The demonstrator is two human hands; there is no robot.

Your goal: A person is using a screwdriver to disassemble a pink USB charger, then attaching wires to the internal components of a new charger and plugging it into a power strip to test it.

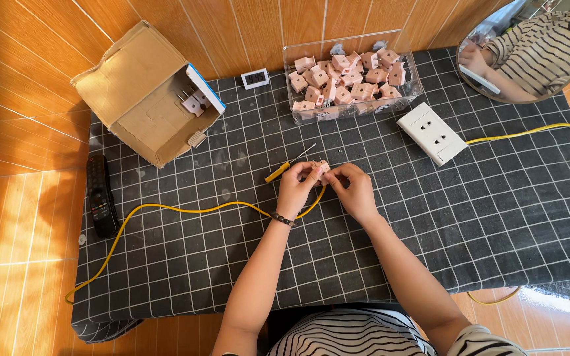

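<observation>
My left hand [296, 188] and my right hand [353, 189] meet at the middle of a dark gridded mat [470, 217]. Together they pinch a small pink plug [322, 167] at the end of a yellow cable [166, 209]. The cable runs left across the mat and off its front left corner. A yellow-handled screwdriver [287, 165] lies just beyond my left hand, touching neither hand. My left wrist wears a dark bracelet.
A clear plastic box [354, 109] holds several pink plugs at the back. A white socket block [431, 132] with a yellow cord lies to its right. An open cardboard box [141, 92], a small digital timer [255, 78], a black remote [101, 196] and a round mirror [532, 46] surround the mat.
</observation>
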